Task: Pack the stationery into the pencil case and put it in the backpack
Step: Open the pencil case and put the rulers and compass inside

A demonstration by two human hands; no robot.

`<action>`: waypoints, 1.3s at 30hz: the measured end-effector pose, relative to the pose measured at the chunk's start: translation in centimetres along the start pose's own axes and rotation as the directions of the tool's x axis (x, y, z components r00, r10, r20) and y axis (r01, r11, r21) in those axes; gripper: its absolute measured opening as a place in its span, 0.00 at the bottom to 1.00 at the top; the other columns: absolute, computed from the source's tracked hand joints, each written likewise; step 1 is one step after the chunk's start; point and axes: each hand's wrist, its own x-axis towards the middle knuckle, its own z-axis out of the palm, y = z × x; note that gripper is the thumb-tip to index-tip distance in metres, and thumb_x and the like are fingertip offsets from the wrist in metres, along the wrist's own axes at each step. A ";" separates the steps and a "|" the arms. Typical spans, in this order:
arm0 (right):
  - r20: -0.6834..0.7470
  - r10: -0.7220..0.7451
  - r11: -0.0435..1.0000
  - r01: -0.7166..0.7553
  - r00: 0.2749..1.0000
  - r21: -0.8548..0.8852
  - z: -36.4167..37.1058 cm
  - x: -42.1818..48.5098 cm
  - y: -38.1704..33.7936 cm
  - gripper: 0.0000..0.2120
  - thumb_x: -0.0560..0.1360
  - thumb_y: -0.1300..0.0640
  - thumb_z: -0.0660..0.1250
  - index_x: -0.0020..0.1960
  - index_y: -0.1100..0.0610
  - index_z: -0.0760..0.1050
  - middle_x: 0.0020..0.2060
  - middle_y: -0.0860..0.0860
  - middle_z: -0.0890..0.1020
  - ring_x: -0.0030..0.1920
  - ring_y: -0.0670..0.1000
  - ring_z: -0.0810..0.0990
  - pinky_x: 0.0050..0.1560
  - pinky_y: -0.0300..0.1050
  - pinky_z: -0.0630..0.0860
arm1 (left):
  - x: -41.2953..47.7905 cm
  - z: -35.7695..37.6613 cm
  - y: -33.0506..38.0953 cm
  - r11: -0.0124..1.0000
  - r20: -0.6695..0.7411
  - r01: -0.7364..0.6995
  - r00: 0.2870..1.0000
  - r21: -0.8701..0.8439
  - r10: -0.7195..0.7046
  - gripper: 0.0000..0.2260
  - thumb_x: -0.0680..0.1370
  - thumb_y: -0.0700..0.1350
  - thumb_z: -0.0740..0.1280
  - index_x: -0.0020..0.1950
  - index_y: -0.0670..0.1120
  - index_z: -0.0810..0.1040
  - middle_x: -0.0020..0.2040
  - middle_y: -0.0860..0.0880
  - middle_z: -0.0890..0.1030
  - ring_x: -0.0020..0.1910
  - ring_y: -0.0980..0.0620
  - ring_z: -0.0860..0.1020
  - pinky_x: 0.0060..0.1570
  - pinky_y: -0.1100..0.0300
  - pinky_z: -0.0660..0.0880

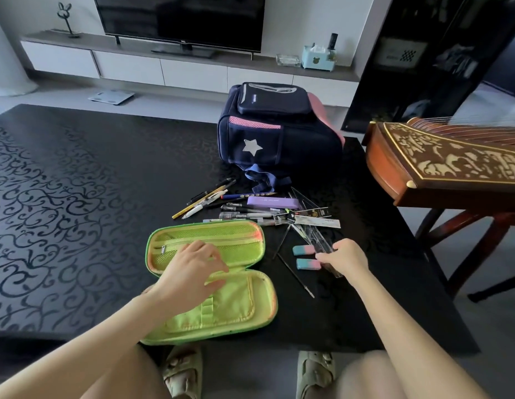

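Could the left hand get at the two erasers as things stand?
Probably yes: the left hand is open over the pencil case, and the erasers lie uncovered just right of it.

Glossy black table, cloth pencil case, clear plastic ruler.

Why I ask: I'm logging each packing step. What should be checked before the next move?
1. Pencil case lies open: ok.
2. Left hand rests on the case: ok.
3. Right hand grips the clear ruler: ok.
4. Room inside the case: ok.
5. Backpack open to take it: cannot tell.
6. Pens and erasers packed: not ok, loose on the table.
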 end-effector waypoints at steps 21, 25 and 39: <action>-0.147 0.084 0.989 -0.064 0.986 0.133 1.3 -3.9 -1.7 0.11 0.76 0.58 0.64 0.54 0.64 0.73 0.51 0.58 0.80 0.51 0.58 0.79 0.39 0.44 0.71 | -1.2 -0.1 2.5 0.993 0.030 0.054 0.998 -0.108 -0.051 0.08 0.76 0.49 0.64 0.52 0.53 0.80 0.51 0.54 0.77 0.54 0.51 0.72 0.52 0.58 0.65; -0.158 0.010 0.992 0.010 0.987 0.124 0.8 -4.7 -1.7 0.12 0.73 0.63 0.67 0.56 0.62 0.71 0.53 0.57 0.79 0.53 0.57 0.78 0.39 0.43 0.68 | -1.4 -0.4 2.0 0.993 0.039 0.063 0.997 -0.099 -0.059 0.08 0.76 0.49 0.64 0.53 0.54 0.80 0.51 0.54 0.77 0.53 0.52 0.71 0.52 0.58 0.66; 0.306 0.014 0.901 -0.145 0.952 0.409 -8.3 -10.2 2.9 0.07 0.68 0.72 0.70 0.44 0.64 0.78 0.26 0.54 0.79 0.26 0.47 0.77 0.33 0.40 0.76 | -3.5 -1.0 1.3 0.985 0.269 0.036 0.960 0.167 -0.081 0.20 0.72 0.62 0.64 0.62 0.60 0.71 0.59 0.57 0.73 0.59 0.53 0.68 0.59 0.58 0.62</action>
